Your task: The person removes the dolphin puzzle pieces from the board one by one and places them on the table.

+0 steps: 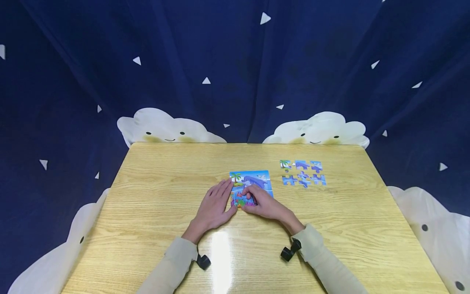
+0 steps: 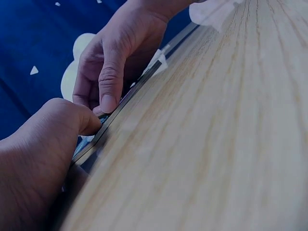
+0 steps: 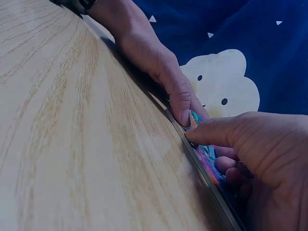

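A square dolphin jigsaw puzzle (image 1: 253,178) lies on the table, showing a palm tree, sea and coral. My left hand (image 1: 216,204) rests flat along its left side, fingers straight, thumb at the near left corner. Over the near right part, my right hand (image 1: 262,203) has its fingers curled and its thumb at the near edge. It seems to pinch a puzzle piece there, mostly hidden by the fingers. In the right wrist view, coral-coloured puzzle surface (image 3: 208,153) shows beneath the right hand (image 3: 269,159). The left wrist view shows the board's thin edge (image 2: 127,98) side-on.
Several loose puzzle pieces (image 1: 302,165) lie in two rows to the right of the puzzle. The wooden table (image 1: 165,171) ends at a dark blue curtain (image 1: 235,61) with white clouds and triangles. A black camera is strapped at each sleeve cuff.
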`<state>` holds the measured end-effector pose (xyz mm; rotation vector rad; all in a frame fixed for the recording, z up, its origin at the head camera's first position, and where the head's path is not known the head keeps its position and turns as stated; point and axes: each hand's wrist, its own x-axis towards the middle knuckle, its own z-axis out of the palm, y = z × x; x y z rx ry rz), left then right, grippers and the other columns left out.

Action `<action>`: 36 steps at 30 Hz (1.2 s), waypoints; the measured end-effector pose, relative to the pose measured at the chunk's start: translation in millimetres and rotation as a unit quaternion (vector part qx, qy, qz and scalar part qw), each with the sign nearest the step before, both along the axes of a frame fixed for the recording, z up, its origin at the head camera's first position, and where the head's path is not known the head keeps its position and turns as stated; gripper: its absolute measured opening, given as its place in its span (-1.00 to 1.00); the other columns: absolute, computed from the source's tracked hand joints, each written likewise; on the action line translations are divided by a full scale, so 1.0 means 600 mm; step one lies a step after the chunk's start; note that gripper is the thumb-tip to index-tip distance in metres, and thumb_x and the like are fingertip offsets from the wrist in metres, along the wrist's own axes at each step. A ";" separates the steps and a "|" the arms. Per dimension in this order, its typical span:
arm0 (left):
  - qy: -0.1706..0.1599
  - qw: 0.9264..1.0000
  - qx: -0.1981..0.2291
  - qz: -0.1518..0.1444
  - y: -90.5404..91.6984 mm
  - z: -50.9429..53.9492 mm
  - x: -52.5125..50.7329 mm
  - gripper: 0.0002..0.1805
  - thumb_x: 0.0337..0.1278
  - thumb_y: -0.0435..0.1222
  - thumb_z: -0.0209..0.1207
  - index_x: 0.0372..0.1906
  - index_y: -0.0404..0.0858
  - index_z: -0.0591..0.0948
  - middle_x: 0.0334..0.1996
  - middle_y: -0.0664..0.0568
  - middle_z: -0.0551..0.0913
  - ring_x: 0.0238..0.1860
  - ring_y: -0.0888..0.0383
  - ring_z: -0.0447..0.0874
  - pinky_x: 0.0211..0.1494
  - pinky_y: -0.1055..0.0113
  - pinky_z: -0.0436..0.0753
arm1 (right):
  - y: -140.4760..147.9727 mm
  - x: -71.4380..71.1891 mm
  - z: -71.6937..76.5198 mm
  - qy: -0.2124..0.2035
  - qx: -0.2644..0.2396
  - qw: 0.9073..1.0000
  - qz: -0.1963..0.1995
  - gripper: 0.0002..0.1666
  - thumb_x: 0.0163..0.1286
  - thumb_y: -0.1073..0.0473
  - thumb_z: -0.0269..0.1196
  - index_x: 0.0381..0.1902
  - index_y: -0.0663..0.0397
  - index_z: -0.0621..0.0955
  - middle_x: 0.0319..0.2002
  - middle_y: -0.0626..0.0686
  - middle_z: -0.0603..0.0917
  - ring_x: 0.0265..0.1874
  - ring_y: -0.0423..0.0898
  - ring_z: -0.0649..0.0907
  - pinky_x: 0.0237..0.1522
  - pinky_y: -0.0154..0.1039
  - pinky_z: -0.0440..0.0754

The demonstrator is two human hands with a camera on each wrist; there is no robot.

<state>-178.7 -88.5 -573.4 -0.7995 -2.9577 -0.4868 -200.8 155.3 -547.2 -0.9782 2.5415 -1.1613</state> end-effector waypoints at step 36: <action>0.003 1.000 0.005 0.000 0.001 0.004 -0.001 -0.07 0.44 0.21 -0.13 0.69 -0.25 0.06 0.69 -0.04 0.02 0.68 -0.01 -0.07 0.65 0.01 0.04 | -0.005 0.004 0.002 -0.023 0.004 0.999 -0.039 -0.54 0.22 0.06 0.50 -0.01 0.06 0.58 -0.20 0.00 0.52 -0.20 -0.10 0.50 -0.12 -0.24 0.49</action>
